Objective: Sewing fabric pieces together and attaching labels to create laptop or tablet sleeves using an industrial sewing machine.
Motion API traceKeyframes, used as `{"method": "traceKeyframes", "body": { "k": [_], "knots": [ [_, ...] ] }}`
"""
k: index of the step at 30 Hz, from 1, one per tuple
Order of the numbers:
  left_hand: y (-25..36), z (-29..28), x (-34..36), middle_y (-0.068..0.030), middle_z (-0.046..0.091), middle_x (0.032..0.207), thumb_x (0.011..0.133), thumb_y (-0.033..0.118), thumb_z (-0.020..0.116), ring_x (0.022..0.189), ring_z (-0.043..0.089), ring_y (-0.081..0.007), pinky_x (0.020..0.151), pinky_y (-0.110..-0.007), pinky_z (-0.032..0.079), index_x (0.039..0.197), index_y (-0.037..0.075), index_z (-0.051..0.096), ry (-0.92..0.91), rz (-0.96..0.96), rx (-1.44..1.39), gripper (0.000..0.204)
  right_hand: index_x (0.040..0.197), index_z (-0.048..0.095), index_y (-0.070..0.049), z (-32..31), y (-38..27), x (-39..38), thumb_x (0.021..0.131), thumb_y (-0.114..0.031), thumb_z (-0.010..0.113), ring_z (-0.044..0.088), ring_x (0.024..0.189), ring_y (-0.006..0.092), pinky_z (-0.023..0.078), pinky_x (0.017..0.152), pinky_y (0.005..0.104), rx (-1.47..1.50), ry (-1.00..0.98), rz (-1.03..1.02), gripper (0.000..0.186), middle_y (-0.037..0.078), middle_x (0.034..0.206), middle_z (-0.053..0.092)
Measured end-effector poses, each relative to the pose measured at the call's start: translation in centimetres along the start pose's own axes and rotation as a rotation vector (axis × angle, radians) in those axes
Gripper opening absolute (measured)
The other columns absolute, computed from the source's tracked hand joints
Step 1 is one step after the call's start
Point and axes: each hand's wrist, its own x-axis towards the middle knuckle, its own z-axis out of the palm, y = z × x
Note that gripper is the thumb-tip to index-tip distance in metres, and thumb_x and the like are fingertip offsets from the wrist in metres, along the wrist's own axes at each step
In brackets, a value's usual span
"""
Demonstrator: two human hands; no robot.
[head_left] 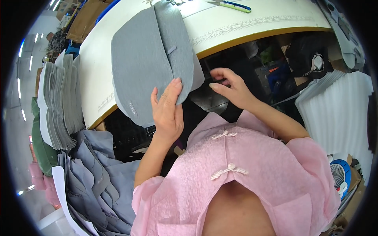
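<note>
A grey fabric piece [139,59] with rounded ends lies over the front edge of the white table, its near end hanging past that edge. A long slit runs down it, with a small grey tab [171,50] beside the slit and a small light label at the lower left. On its near end my left hand [168,106] rests with the fingers stretched out over the cloth. To the right, apart from the fabric, my right hand [230,85] hovers in front of the table edge. Its thumb and bent fingers are apart with nothing between them.
The white table [256,23] carries a printed ruler scale and green-and-blue-handled snips [234,6]. Stacked pale sheets [59,102] stand at the left, above a heap of grey cut pieces [98,177]. White foam sheets [334,114] and a blue fan [340,177] are at the right.
</note>
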Motion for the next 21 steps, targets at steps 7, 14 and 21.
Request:
{"method": "traceKeyframes", "body": {
  "k": [7,14,21],
  "knots": [
    [0.2,-0.7,0.6,-0.0108,0.058,0.108,0.076,-0.005,0.048,0.101,0.056,-0.0224,0.093,-0.049,0.026,0.107,0.004,0.053,0.042,-0.070,-0.069,0.032,0.107,0.050,0.005,2.7,2.2,3.5,0.075,-0.018,0.064,0.055,0.087,0.0208,0.044,0.075,0.0297,0.088,0.015,0.019,0.043,0.013,0.098,0.056],
    [0.4,-1.0,0.7,-0.0049,0.060,0.103,0.072,0.004,0.054,0.097,0.058,-0.0181,0.089,-0.051,0.028,0.101,0.012,0.058,-0.135,0.238,0.388,0.030,0.088,0.056,0.000,2.7,0.2,1.7,0.081,-0.012,0.058,0.056,0.062,0.0114,0.049,0.056,0.0224,0.685,-0.171,0.453,0.014,0.006,0.075,0.058],
    [0.3,-0.8,0.1,-0.0020,0.059,0.105,0.072,0.009,0.056,0.099,0.055,-0.0158,0.084,-0.052,0.029,0.103,0.016,0.058,-0.159,0.266,0.476,0.033,0.085,0.055,-0.001,2.3,-1.1,1.0,0.082,-0.011,0.056,0.057,0.063,0.0136,0.050,0.060,0.0249,0.890,-0.237,0.418,0.011,0.009,0.075,0.058]
  ]
}}
